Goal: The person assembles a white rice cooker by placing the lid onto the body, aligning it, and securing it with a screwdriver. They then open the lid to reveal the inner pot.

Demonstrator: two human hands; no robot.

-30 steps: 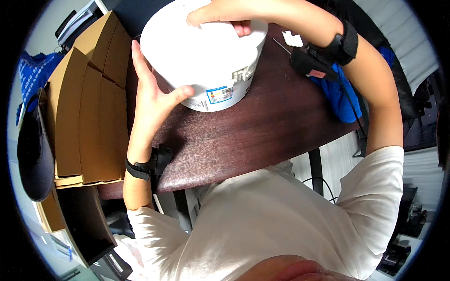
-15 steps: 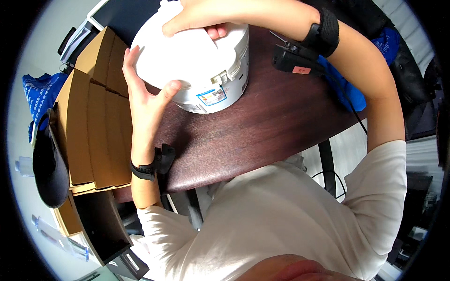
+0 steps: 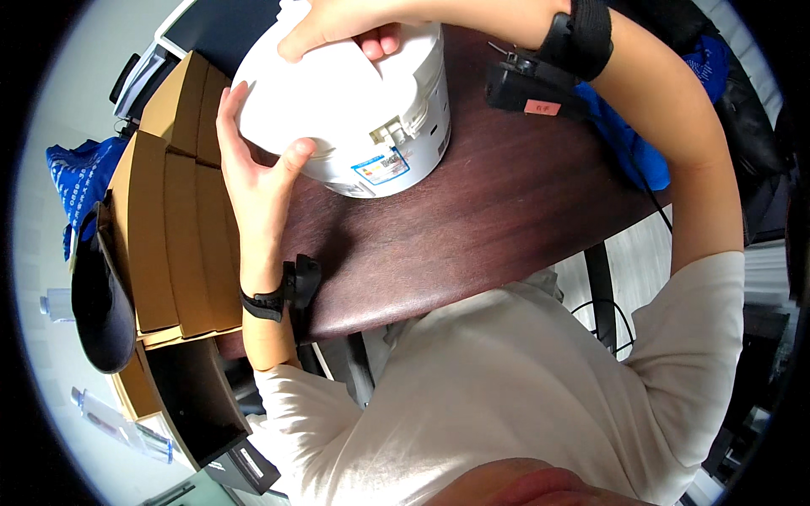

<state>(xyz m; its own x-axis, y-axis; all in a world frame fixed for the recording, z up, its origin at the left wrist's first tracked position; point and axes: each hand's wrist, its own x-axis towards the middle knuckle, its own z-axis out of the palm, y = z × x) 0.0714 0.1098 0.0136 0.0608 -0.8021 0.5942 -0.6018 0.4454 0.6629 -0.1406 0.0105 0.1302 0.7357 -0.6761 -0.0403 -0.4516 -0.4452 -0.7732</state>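
Observation:
A large white plastic bucket (image 3: 405, 118) with a label on its side stands on the dark brown table (image 3: 472, 236). Its white lid (image 3: 329, 93) sits on top, tilted. My left hand (image 3: 253, 169) presses flat against the bucket's left side, thumb on the rim. My right hand (image 3: 337, 25) reaches over from the far side and grips the lid's upper edge with curled fingers. Both wrists wear black bands.
Brown cardboard boxes (image 3: 169, 228) are stacked along the table's left edge. A dark cap (image 3: 97, 295) hangs beside them. Blue cloth (image 3: 624, 143) and a small black device (image 3: 531, 84) lie on the table to the right of the bucket. A blue bag (image 3: 80, 181) sits at far left.
The lid has come up at one side and now sits tilted on the bucket. My left thumb has slid up onto the rim. My right hand stays on the lid's far edge.

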